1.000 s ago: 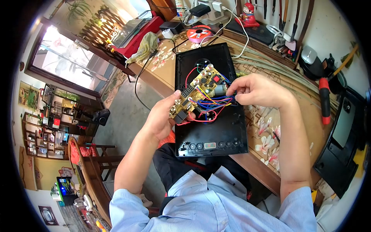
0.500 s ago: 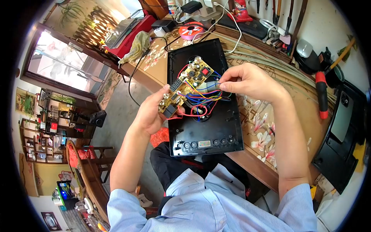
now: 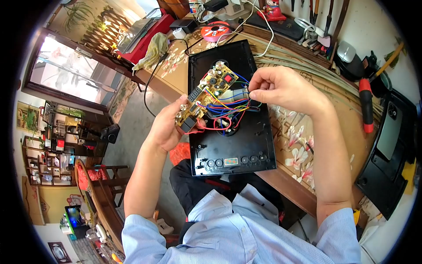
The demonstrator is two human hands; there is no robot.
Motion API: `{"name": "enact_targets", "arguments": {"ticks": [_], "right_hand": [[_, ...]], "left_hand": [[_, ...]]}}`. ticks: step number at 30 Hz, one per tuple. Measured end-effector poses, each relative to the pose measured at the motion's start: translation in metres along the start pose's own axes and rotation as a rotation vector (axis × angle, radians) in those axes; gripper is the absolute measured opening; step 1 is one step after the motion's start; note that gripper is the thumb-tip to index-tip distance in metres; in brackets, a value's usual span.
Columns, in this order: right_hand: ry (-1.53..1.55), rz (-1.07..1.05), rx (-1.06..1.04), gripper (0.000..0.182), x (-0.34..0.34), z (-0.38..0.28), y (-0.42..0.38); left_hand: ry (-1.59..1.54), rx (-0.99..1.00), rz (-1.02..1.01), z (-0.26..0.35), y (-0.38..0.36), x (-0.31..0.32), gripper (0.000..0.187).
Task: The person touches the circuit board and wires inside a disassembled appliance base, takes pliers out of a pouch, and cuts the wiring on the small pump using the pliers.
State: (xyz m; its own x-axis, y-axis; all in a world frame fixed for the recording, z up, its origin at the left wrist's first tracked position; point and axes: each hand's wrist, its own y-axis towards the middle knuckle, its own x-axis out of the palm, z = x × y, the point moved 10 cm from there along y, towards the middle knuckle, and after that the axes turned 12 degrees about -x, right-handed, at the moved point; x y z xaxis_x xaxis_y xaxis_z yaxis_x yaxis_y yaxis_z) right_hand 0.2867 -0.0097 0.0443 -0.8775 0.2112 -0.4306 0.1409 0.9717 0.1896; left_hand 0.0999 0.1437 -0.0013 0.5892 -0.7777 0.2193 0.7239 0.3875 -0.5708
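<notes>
My left hand (image 3: 169, 125) grips the lower left end of a yellow circuit board (image 3: 203, 100), with a digit display, a red part and several capacitors showing. It is held tilted above a black rectangular plastic panel (image 3: 237, 147). Many coloured wires (image 3: 226, 108) run from the board and bunch up on its right side, by a grey block (image 3: 233, 95). My right hand (image 3: 274, 90) is closed in a pinch at the right end of this bundle, where a blue wire reaches the fingertips. The exact grip point is small and partly hidden.
The panel lies over the edge of a flower-patterned table (image 3: 294, 145). A pink tape roll (image 3: 215, 31) and cables are at the back. On the right are a red-and-black tool handle (image 3: 365, 105) and a phone (image 3: 390, 132) on a black tray.
The board, my left hand and the panel have shifted slightly left and up in view. My right hand stays pinched near the wire ends, the fingers a little more curled.
</notes>
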Motion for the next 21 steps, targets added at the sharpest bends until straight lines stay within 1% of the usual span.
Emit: {"name": "enact_targets", "arguments": {"ticks": [3,5,7,9,11,13,14,15,19,20,21], "right_hand": [[-0.010,0.051,0.011,0.019,-0.007,0.007,-0.002],[-0.141,0.062,0.021,0.020,-0.013,0.010,-0.004],[-0.149,0.085,0.045,0.021,-0.017,0.016,-0.007],[-0.154,0.108,0.069,0.021,-0.020,0.019,-0.008],[-0.148,0.087,0.062,0.022,-0.019,0.018,-0.008],[-0.154,0.074,0.051,0.022,-0.019,0.021,-0.008],[-0.157,0.058,0.037,0.021,-0.018,0.021,-0.007],[-0.157,0.058,0.038,0.021,-0.017,0.021,-0.007],[-0.129,-0.074,0.069,0.020,-0.003,0.019,-0.006],[-0.103,-0.119,0.093,0.019,0.001,0.020,-0.007],[-0.107,-0.117,0.093,0.019,0.001,0.021,-0.007]], "left_hand": [[0.018,-0.012,-0.009,-0.001,0.000,-0.002,0.042],[0.028,-0.018,-0.019,-0.002,-0.001,0.000,0.042],[0.011,0.007,0.013,0.000,-0.003,-0.001,0.044],[0.047,0.044,-0.019,0.002,-0.009,0.004,0.045],[0.081,0.080,-0.049,0.003,-0.018,0.011,0.047],[0.191,0.169,-0.033,0.005,-0.028,0.018,0.051],[0.241,0.180,-0.067,0.002,-0.029,0.017,0.054],[0.241,0.179,-0.068,-0.002,-0.030,0.014,0.054],[0.255,0.220,-0.118,-0.010,-0.036,0.011,0.056],[0.313,0.276,-0.109,-0.010,-0.037,0.009,0.055],[0.372,0.332,-0.101,-0.010,-0.038,0.006,0.055]]}}
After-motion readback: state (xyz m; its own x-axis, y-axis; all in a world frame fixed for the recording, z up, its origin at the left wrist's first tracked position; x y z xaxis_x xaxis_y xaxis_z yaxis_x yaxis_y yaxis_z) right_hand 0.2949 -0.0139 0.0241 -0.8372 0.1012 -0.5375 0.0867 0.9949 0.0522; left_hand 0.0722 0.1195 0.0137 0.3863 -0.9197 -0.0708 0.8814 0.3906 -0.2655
